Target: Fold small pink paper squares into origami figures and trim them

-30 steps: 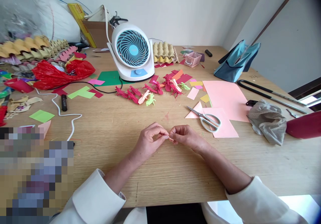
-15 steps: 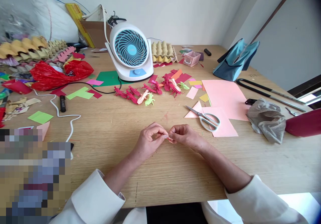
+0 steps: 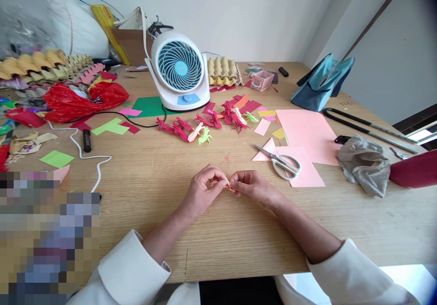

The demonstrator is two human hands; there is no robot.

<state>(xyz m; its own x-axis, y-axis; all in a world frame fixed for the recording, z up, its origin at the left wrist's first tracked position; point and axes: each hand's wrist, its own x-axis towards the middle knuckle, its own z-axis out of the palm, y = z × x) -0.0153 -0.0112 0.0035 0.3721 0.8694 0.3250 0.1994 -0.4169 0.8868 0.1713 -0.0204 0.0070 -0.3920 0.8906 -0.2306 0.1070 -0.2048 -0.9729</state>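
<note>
Head view: wooden table (image 3: pixel 205 246) extends beneath both of my forearms and carries all items listed below. White fan (image 3: pixel 205 96) with a blue grille stands on the far side, left of centre. Blue bag (image 3: pixel 312 93) stands at the far right. Large pink sheet (image 3: pixel 307 134) lies flat to the right, nearer to me than the bag; smaller pink sheet (image 3: pixel 312 175) meets its near edge. Green sheet (image 3: pixel 145 107) lies to the left of the fan base.

My left hand (image 3: pixel 205 189) and my right hand (image 3: pixel 256 189) are positioned over the near half of the table, directly in front of me, fingertips close together. Whether either hand rests on the surface, I cannot tell.

Scissors (image 3: pixel 273 156) lie to the right of my right hand, across pink triangle (image 3: pixel 265 152) and the smaller pink sheet, blades directed toward the upper left. Folded paper figures (image 3: pixel 180 132) in red, pale pink and lime green form a loose row between the fan and my hands.

Smallest item: orange-pink paper piece (image 3: pixel 230 187), located between my two hands. Each hand grips it in a thumb-and-finger pinch; my fingers cover most of it, so its full shape is hidden.
</note>
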